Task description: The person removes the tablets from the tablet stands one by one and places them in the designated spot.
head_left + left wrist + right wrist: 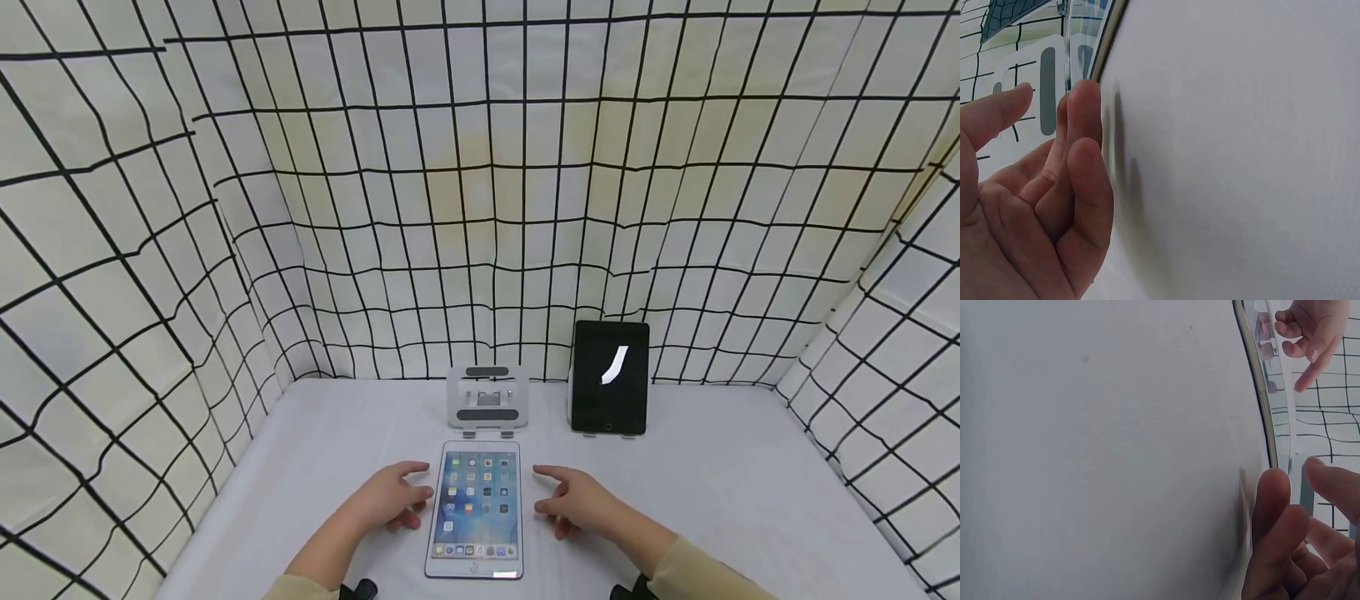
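A white tablet (pixel 477 504) lies flat on the white tabletop in the head view, its screen lit with rows of app icons. My left hand (pixel 388 498) is just beyond its left edge, fingers loosely bent and holding nothing. On the opposite side, my right hand (pixel 581 502) hovers a little off the right edge, index finger pointing inward, also with nothing in it. The left wrist view shows that hand (pixel 1041 194) with loosely bent fingers and the thumb apart. From the right wrist, the right hand (pixel 1297 550) shows fingertips near the tablet's edge (pixel 1263 394).
Behind the lit tablet stands a white and grey tablet stand (pixel 487 397) with dark pads. To its right, a black tablet (pixel 610 375) with a dark screen leans upright on small feet. White walls with a black grid (pixel 525 208) enclose the table (pixel 735 500) at the back and sides.
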{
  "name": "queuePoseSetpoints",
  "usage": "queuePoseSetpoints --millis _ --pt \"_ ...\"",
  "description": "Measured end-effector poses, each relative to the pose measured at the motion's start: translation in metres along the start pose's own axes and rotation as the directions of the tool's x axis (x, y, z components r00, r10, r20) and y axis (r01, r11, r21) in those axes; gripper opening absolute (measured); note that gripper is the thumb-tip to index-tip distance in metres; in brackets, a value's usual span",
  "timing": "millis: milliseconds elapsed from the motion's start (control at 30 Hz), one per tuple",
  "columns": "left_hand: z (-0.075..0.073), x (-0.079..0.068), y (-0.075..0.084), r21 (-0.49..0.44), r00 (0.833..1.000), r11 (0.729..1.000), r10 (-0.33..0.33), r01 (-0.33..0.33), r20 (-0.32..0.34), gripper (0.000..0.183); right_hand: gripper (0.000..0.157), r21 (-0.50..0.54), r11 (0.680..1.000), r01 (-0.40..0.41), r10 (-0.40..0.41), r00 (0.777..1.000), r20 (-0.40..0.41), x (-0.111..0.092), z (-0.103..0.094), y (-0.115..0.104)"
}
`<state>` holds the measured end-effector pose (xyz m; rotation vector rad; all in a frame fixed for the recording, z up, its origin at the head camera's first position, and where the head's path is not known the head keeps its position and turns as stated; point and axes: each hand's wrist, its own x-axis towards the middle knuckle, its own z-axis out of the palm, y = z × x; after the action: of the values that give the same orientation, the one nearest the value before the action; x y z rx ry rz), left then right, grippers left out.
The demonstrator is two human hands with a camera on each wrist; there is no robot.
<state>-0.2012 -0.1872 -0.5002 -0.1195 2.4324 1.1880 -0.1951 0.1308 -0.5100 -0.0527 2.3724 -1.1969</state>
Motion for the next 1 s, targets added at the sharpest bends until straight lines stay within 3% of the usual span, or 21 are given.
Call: queuePoseSetpoints --millis 333,600,1000 --pt "0.009 0.005 0.008 -0.016 0.994 0.996 0.09 -0.091 -0.058 0.048 0.057 -0.033 0.997 0.066 -0.068 0.995 -0.068 0.0 -0.014 0.008" --pt "0.019 0.007 0.021 -0.021 0.988 0.99 0.135 -0.137 -0.075 0.043 0.054 0.027 0.996 0.083 -0.079 0.987 -0.139 -0.006 -0.025 0.015" --pt "0.032 0.007 0.043 -0.021 0.979 0.981 0.191 -0.193 -0.064 0.038 0.045 0.109 0.989 0.1 -0.064 0.954 -0.293 -0.014 -0.04 0.025"
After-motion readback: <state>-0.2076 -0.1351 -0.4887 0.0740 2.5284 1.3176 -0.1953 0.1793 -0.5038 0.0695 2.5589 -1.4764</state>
